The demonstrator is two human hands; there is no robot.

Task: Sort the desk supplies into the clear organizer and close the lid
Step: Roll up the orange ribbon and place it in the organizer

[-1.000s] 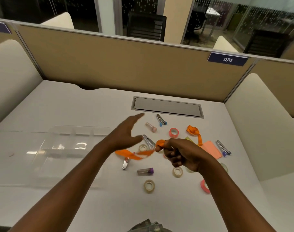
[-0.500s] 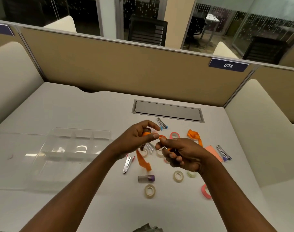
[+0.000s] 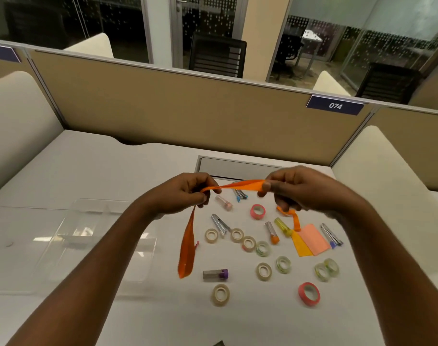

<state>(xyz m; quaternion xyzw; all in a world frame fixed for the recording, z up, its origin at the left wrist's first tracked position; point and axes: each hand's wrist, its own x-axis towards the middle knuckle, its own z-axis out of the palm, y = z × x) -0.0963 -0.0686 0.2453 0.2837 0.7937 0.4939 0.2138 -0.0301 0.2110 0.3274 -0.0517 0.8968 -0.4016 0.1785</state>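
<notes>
Hands have spread apart: left hand (image 3: 188, 193) and right hand (image 3: 295, 191) now pinch orange ribbon (image 3: 238, 185) stretched taut; clear organizer (image 3: 95, 236) still unfilled.

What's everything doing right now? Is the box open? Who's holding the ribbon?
left hand: pinching the orange ribbon.
right hand: pinching it further along.
orange ribbon: stretched between both hands, one end hanging down.
clear organizer: open, on the desk.
purple-capped tube: lying on its side.
pink tape roll: loose on the desk.
</notes>
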